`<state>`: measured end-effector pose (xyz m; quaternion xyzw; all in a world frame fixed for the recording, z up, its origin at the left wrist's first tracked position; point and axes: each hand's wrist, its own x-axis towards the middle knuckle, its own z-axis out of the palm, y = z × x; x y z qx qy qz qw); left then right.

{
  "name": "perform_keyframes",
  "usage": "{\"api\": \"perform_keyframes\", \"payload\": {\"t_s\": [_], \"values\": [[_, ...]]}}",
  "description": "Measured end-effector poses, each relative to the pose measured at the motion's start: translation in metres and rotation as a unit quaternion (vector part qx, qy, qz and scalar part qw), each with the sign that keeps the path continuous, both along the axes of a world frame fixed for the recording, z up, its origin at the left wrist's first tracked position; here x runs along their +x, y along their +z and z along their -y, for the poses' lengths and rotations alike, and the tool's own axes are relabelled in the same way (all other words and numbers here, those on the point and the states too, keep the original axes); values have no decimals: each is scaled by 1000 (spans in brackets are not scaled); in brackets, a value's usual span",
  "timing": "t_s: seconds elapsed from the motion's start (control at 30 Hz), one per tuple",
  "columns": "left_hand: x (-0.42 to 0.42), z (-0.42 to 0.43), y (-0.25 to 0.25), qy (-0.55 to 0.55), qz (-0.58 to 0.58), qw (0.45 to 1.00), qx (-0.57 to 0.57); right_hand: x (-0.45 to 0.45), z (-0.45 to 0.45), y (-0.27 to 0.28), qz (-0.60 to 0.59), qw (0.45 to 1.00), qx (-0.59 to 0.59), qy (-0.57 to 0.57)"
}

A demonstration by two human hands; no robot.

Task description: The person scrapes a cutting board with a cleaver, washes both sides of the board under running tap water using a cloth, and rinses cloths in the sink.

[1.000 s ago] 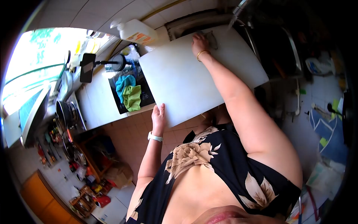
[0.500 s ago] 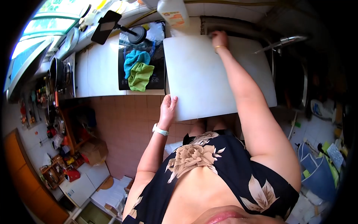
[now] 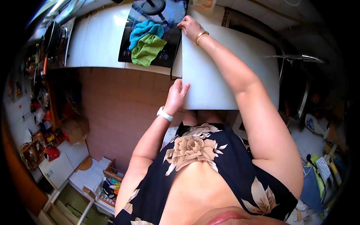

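Note:
A large white cutting board (image 3: pixel 221 67) lies across the counter and reaches to the sink side. My left hand (image 3: pixel 177 95) grips its front left corner, with the thumb along the edge and the other fingers partly hidden. My right hand (image 3: pixel 190 28) is at the board's back left corner, beside the black cooktop (image 3: pixel 125 56). Its fingertips are pinched together; what they hold, if anything, I cannot make out. Left of the board, a blue cloth (image 3: pixel 144 33) and a green cloth (image 3: pixel 148 50) lie crumpled on the cooktop.
A metal faucet (image 3: pixel 300 58) juts over the board's right side. At the back stands a white jug (image 3: pixel 204 4), partly cut off. A black cord (image 3: pixel 172 73) hangs between cooktop and board. Pans (image 3: pixel 52 37) are at the far left, and a cardboard box (image 3: pixel 75 129) is below.
My right hand has moved left along the board's back edge to its back left corner. My left hand stays at the front corner. The camera view has shifted.

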<state>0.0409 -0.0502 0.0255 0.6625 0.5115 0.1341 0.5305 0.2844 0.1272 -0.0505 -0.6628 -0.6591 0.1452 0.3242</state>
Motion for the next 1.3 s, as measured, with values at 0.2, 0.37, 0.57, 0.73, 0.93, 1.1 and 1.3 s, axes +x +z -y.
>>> {"api": "perform_keyframes", "payload": {"t_s": [0.2, 0.37, 0.57, 0.73, 0.93, 1.1, 1.3], "values": [[-12, -1, -34, -8, 47, 998, -41, -51, 49, 57, 161, 963, -148, 158], [-20, -14, -1, 116, 265, 844, -451, -86, 136, 67, 45, 970, -109, 215], [-33, -21, -2, 122, 338, 792, -494, -128, 218, 107, -39, 959, -99, 263], [-35, -30, -21, 97, 351, 773, -520, -112, 202, 103, 71, 933, -72, 344], [-25, -48, -26, 30, 408, 751, -519, -57, 98, 72, 215, 947, -9, 240], [-13, -60, -20, 110, 422, 735, -519, -91, 156, 102, 154, 954, -52, 252], [-11, -72, -24, 42, 423, 759, -494, -114, 227, 142, 132, 936, -50, 321]]}}
